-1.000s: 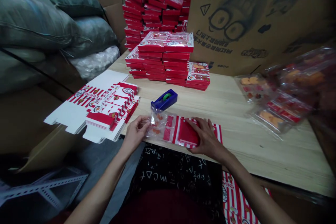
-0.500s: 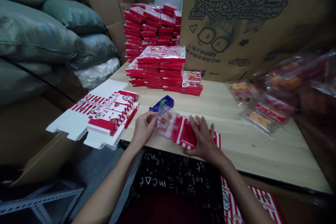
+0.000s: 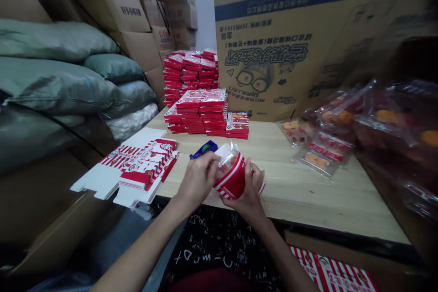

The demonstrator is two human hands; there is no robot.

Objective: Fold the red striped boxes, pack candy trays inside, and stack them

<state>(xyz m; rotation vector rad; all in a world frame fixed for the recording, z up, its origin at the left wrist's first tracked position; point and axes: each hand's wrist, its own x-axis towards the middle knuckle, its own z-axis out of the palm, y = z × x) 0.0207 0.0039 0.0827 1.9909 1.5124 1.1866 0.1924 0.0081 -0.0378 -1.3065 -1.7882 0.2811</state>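
Both hands hold a red-and-white striped carton (image 3: 232, 177), lifted off the table and curled into a tube. A transparent plastic snack packet (image 3: 226, 157) sits inside it and sticks out at the top. My left hand (image 3: 197, 183) grips the carton's left side and the packet's edge. My right hand (image 3: 249, 189) cups it from the right and below. Just behind my left hand lies a blue tape dispenser (image 3: 204, 149), and my hand hides part of it.
On the pale wooden table (image 3: 301, 191) are a pile of flat printed cartons (image 3: 143, 169) at left, stacks of red boxes (image 3: 196, 116) behind, and plastic snack packets (image 3: 318, 153) at right. Large sacks (image 3: 58, 86) and cardboard boxes (image 3: 273, 41) surround the table.
The flat carton and packet have risen from the table, and the carton now curls around the packet in both hands. The view has tilted up, showing more of the boxes behind.
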